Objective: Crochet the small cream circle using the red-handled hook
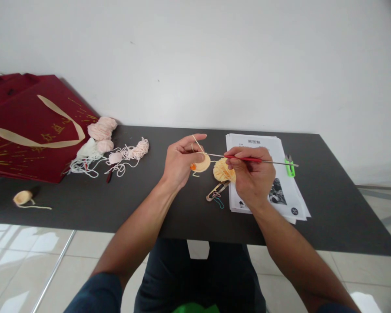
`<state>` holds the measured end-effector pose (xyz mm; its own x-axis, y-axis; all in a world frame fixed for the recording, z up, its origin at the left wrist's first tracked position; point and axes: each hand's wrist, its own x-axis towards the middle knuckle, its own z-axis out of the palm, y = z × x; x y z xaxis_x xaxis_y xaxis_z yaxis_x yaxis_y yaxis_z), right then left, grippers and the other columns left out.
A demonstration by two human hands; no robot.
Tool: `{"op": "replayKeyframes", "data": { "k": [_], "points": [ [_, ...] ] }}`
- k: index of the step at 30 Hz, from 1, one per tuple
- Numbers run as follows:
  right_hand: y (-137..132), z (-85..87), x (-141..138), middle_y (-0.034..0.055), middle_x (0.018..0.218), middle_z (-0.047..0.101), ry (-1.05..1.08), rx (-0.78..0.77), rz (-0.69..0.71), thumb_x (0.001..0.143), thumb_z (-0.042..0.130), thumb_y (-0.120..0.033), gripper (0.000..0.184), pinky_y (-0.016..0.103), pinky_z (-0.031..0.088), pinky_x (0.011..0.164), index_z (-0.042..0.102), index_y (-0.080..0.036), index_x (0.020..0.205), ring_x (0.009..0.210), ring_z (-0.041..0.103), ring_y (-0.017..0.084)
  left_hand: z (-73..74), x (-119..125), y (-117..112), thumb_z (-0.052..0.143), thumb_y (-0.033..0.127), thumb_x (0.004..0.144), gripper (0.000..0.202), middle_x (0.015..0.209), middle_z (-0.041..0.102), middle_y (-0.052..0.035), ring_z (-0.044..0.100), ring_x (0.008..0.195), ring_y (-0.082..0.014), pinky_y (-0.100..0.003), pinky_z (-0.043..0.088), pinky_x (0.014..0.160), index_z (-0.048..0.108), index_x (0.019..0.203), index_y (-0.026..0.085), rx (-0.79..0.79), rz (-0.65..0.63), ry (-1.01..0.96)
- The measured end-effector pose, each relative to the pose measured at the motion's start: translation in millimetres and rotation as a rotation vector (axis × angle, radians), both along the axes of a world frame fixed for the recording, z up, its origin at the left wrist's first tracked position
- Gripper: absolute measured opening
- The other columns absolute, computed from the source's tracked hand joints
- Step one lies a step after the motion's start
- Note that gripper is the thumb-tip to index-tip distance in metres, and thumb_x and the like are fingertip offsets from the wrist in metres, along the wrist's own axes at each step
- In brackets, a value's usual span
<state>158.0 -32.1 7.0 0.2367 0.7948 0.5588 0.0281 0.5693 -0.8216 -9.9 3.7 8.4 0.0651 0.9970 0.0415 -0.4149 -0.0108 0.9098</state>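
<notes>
My left hand [182, 158] pinches a small round piece of yellow crochet [202, 164], with yarn running up over the raised index finger. An orange stitch marker [193, 166] sits at the piece's edge. In my right hand [252, 174] is a crochet hook [247, 159] with a red grip, held like a pen. Its thin metal tip points left and meets the top edge of the crochet piece; whether it passes through a stitch is too small to tell. Just left of my right hand lies a ball of yellow yarn [222, 170], partly hidden by the fingers.
Printed sheets [257, 140] lie under my right hand, with green thread snips [289, 166] at their right edge. Scissors [217, 191] and stitch markers [219, 202] are nearer me. Pink yarn [138, 150], a red bag [29, 126] and another crochet piece [22, 198] are leftward.
</notes>
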Motion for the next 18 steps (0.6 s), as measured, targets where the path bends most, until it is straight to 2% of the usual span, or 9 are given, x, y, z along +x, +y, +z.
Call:
{"op": "replayKeyframes", "data": {
  "k": [7,12,18],
  "points": [
    [3.1,-3.6,1.2,-0.0013,0.088,0.078,0.084,-0.032,0.097,0.085,0.083,-0.029,0.022,0.027,0.053,0.055,0.061,-0.024,0.09,0.057,0.062,0.009,3.9,-7.6,3.9,0.078,0.006,0.054,0.043,0.066,0.069,0.0016,0.055,0.049,-0.0098,-0.022,0.037,0.045,0.079,0.094,0.019,-0.068,-0.157,-0.076],
    [2.4,-4.2,2.0,-0.0015,0.088,0.078,0.081,-0.022,0.119,0.085,0.083,-0.029,0.023,0.027,0.053,0.054,0.061,-0.024,0.09,0.056,0.062,0.009,4.2,-8.9,5.1,0.076,0.007,0.053,0.039,0.064,0.069,0.0002,0.054,0.047,-0.0104,-0.023,0.035,0.044,0.078,0.09,0.018,-0.092,-0.184,-0.087],
    [-2.7,-2.6,3.4,-0.0006,0.09,0.079,-0.015,0.04,0.107,0.087,0.08,-0.021,0.016,0.028,0.056,0.062,0.064,-0.025,0.089,0.064,0.068,0.011,5.1,-9.0,4.8,0.072,0.007,0.051,0.032,0.061,0.067,-0.0014,0.051,0.046,-0.0106,-0.023,0.03,0.043,0.077,0.082,0.017,-0.109,-0.22,-0.124]
  ]
}}
